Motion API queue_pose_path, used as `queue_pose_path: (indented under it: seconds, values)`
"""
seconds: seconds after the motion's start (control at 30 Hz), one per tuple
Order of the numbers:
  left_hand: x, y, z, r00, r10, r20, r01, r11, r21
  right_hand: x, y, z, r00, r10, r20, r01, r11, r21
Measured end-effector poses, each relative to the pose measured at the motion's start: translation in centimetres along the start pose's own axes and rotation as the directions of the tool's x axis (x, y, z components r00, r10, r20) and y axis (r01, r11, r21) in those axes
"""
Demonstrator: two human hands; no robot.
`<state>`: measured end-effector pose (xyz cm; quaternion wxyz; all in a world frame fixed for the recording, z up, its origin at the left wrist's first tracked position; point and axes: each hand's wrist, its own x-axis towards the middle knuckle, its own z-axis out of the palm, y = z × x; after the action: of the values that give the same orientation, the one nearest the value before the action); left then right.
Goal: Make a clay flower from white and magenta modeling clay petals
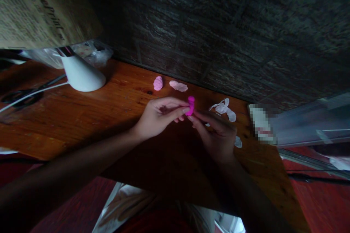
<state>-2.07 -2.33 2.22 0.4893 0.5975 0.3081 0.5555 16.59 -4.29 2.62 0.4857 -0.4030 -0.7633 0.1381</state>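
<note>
Over the wooden table, a small bright magenta piece [191,104], which looks like modelling clay with a rounded knob on top, is held between both hands. My left hand [157,118] pinches it from the left between thumb and fingers. From the right, my right hand [218,136] closes its thumb and index fingertips on the lower part of the same piece. Beyond the hands lie a pink textured lump [158,83] and a flatter pale pink lump [178,86]. Thin whitish scraps [222,108] lie past my right hand.
A lamp with a white cone base [82,72] and a printed paper shade [41,11] stands at the left. Black scissors [23,96] and a white cable lie beside it. A dark brick wall [175,25] borders the table's [117,96] back edge. A blurred-out packet [261,123] lies at the right.
</note>
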Motion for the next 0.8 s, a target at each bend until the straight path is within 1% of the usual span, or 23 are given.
queue_pose_path:
  seconds: [0.1, 0.2, 0.3, 0.47, 0.53, 0.6, 0.7, 0.8]
  values:
    - [-0.2, -0.2, -0.2, 0.988, 0.155, 0.019, -0.156, 0.976, 0.155, 0.0, -0.2, -0.2, 0.999, -0.004, -0.039, 0.004, 1.0, -0.003]
    - [-0.3, -0.2, -0.5, 0.95, 0.311, 0.029, -0.304, 0.897, 0.322, 0.0, -0.4, -0.4, 0.999, -0.017, -0.052, 0.016, 1.0, -0.008]
    - [-0.2, 0.0, -0.8, 0.916, 0.395, 0.074, -0.388, 0.82, 0.422, -0.1, -0.7, -0.6, 0.997, -0.044, -0.058, 0.044, 0.999, -0.007]
    - [0.0, 0.2, -1.0, 0.853, 0.501, 0.146, -0.501, 0.711, 0.492, -0.2, -0.9, -0.8, 0.995, -0.086, -0.054, 0.086, 0.996, -0.009]
    - [-0.1, 0.2, -1.0, 0.832, 0.531, 0.162, -0.532, 0.68, 0.505, -0.2, -0.9, -0.8, 0.996, -0.081, -0.045, 0.08, 0.997, -0.018]
    - [-0.2, 0.1, -1.0, 0.824, 0.541, 0.17, -0.54, 0.658, 0.525, -0.2, -1.0, -0.8, 0.996, -0.086, -0.038, 0.084, 0.996, -0.036]
    - [-0.4, 0.1, -0.9, 0.84, 0.521, 0.152, -0.508, 0.655, 0.559, -0.1, -1.1, -0.8, 0.994, -0.099, -0.047, 0.097, 0.994, -0.047]
    - [-0.4, 0.2, -0.9, 0.857, 0.497, 0.132, -0.479, 0.676, 0.56, -0.2, -1.1, -0.7, 0.994, -0.101, -0.051, 0.1, 0.995, -0.03]
